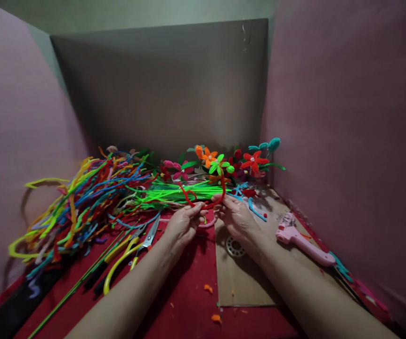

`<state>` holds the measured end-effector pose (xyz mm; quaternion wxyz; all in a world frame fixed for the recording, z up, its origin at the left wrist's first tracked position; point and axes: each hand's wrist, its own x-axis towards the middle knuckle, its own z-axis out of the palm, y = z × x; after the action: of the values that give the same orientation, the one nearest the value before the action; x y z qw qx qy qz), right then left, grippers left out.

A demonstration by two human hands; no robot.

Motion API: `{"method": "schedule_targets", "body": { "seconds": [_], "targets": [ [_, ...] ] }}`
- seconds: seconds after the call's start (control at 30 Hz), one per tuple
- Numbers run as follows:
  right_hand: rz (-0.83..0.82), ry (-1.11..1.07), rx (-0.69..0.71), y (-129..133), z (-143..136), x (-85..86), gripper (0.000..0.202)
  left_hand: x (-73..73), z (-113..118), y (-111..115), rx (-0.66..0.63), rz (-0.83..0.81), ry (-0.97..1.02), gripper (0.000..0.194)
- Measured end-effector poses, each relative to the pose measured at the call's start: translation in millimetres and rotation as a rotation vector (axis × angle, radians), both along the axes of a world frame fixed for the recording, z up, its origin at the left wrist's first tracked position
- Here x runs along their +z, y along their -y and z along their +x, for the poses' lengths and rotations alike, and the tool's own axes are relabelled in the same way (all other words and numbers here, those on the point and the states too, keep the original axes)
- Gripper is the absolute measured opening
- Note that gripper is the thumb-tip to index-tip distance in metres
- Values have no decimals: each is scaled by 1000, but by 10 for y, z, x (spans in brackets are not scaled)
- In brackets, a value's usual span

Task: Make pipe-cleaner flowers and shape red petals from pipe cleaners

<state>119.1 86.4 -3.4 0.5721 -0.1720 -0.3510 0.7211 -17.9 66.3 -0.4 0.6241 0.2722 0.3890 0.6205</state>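
A red pipe cleaner (223,187) is held up between my two hands, above the red table. Its middle runs between the fingertips, and its ends curve upward on both sides. My left hand (185,222) pinches it on the left with thumb and fingers. On the right, the fingers of my right hand (237,217) are closed on the same pipe cleaner. Just behind the hands lies a bundle of bright green pipe cleaners (174,192). A pink pipe cleaner (208,224) shows below the fingertips, partly hidden.
Multicoloured pipe cleaners (83,202) heap at left, near pliers (127,247) and yellow-handled scissors (150,235). Pipe-cleaner flowers (219,164) stand at the back. A pink glue gun (307,246) and a round holed disc (236,246) rest on a brown board (245,287). Panels enclose three sides.
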Motion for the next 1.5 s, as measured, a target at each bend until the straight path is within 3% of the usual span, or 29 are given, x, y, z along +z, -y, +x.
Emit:
{"method": "schedule_targets", "body": {
  "seconds": [0.13, 0.37, 0.5, 0.63, 0.8, 0.87, 0.93, 1.1, 1.3, 1.5],
  "targets": [
    [55, 4, -5, 18, -5, -11, 11, 23, 90, 66, 5, -17, 24, 9],
    [233, 222, -26, 93, -38, -14, 34, 73, 16, 63, 171, 14, 52, 19],
    [124, 389, 187, 149, -31, -31, 29, 51, -18, 68, 113, 64, -8, 10],
    [25, 387, 373, 227, -1, -6, 24, 68, -31, 71, 117, 135, -56, 7],
    [-75, 510, 396, 366, -19, 123, 16, 212, -181, 67, 189, 143, 23, 9],
    [-32, 560, 386, 423, -50, 148, 16, 282, -262, 67, 212, 126, 75, 14],
    [47, 631, 377, 470, -82, 137, 14, 348, -339, 67, 235, 134, 125, 18],
    [83, 630, 531, 540, -149, 45, 14, 501, -561, 82, 293, 193, 208, 27],
    [144, 755, 425, 642, -297, -30, 17, 619, -771, 139, 398, 288, 219, 28],
    [211, 812, 427, 699, -335, -125, 18, 583, -824, 103, 447, 293, 203, 25]
  ]
}}
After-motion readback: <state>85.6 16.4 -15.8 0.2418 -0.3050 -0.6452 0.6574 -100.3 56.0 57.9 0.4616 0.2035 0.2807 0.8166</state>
